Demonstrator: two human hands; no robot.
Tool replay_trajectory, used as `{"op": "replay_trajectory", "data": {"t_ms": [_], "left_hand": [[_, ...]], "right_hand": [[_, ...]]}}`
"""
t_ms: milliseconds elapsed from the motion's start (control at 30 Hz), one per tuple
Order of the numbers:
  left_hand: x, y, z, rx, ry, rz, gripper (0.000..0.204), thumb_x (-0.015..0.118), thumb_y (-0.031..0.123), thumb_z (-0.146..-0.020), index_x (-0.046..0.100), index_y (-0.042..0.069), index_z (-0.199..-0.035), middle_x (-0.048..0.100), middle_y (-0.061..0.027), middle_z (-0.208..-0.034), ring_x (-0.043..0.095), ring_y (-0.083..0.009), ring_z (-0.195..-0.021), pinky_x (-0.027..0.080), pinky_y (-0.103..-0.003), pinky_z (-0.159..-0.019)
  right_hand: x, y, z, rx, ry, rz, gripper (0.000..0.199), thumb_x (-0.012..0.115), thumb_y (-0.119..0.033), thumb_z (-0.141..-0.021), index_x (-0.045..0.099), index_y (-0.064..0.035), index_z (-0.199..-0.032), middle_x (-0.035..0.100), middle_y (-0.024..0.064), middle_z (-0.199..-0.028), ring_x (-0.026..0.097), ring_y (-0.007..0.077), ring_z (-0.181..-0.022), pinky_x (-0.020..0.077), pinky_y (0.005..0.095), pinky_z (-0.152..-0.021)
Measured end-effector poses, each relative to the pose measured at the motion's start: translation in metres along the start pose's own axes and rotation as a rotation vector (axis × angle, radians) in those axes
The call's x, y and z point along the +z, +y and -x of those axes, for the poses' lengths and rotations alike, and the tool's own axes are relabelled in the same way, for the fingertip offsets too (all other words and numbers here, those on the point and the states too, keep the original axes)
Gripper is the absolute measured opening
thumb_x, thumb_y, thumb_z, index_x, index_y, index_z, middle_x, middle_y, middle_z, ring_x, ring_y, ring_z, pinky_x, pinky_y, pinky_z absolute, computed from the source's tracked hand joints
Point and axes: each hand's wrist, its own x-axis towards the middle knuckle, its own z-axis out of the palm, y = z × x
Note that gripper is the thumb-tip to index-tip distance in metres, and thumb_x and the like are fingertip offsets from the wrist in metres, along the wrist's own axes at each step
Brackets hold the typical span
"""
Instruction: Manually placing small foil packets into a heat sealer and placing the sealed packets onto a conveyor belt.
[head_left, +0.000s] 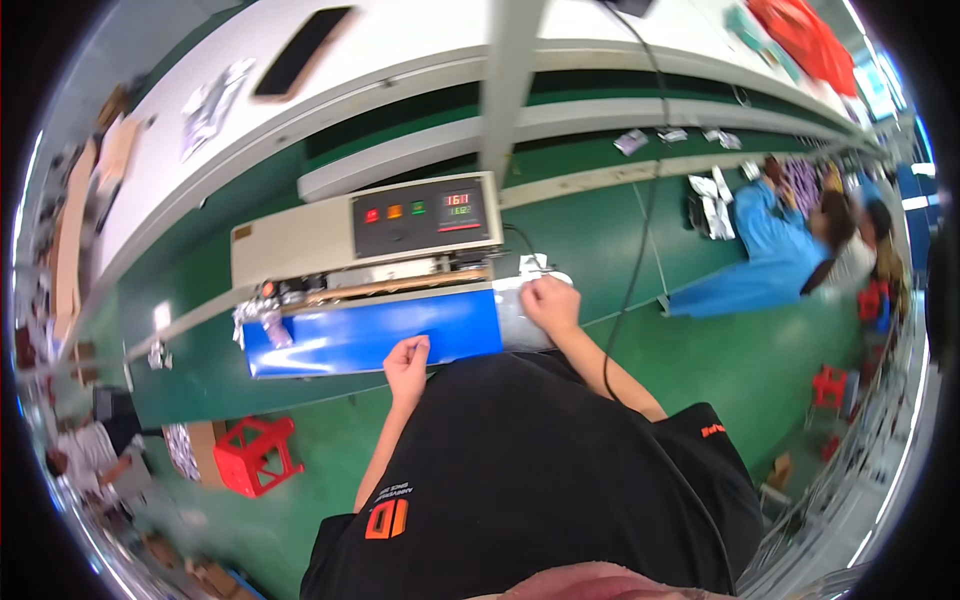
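Note:
A band sealer [370,235] with a cream body and a dark control panel stands on the green bench in front of me. Along its near side runs a blue conveyor belt [400,335]. Small silvery-purple foil pouches [276,328] lie at the belt's left end. My left hand [407,365] is over the belt's near edge, fingers curled in; what they hold, if anything, is hidden. At the machine's right end, my right hand [550,303] is closed beside a flat silvery-grey surface [515,315]; its fingertips' contents cannot be made out.
A white shelf [400,40] above the bench holds a phone [303,52] and a foil bag [215,105]. A black cable [650,210] hangs down at right. A person in blue [770,240] works farther right. A red stool [255,457] stands at lower left.

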Motion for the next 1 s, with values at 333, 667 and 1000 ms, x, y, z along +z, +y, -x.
{"op": "replay_trajectory", "data": {"t_ms": [333, 667, 1000], "left_hand": [[0.074, 0.023, 0.01, -0.078, -0.021, -0.148, 0.01, 0.069, 0.007, -0.087, 0.07, -0.002, -0.091, 0.043, 0.0117, -0.059, 0.032, 0.0023, -0.053, 0.025, -0.017, -0.048], [0.085, 0.04, 0.099, -0.139, 0.303, -0.36, 0.017, 0.068, 0.021, -0.088, 0.071, 0.005, -0.092, 0.049, 0.0082, -0.058, 0.037, -0.0006, -0.052, 0.031, -0.022, -0.047], [0.092, 0.044, 0.142, -0.267, 0.214, -0.298, 0.021, 0.066, 0.022, -0.088, 0.07, 0.003, -0.096, 0.052, 0.0051, -0.059, 0.041, -0.0023, -0.054, 0.035, -0.023, -0.05]], "right_hand": [[-0.011, 0.106, -0.032, 0.507, -0.131, -0.959, 0.015, 0.059, -0.01, -0.088, 0.064, -0.0015, -0.077, 0.063, 0.0065, -0.065, 0.057, 0.0124, -0.053, 0.0438, 0.0236, -0.047], [0.112, 0.484, -0.261, 0.48, -0.174, -0.074, 0.057, 0.058, -0.035, -0.087, 0.043, -0.0123, -0.137, 0.053, 0.0192, -0.131, 0.054, 0.0399, -0.113, 0.0405, 0.0484, -0.099], [0.129, 0.476, -0.3, 0.703, -0.369, 0.355, 0.056, 0.045, -0.053, -0.088, 0.048, -0.0256, -0.138, 0.049, 0.0174, -0.138, 0.049, 0.0346, -0.123, 0.0402, 0.0555, -0.096]]}}
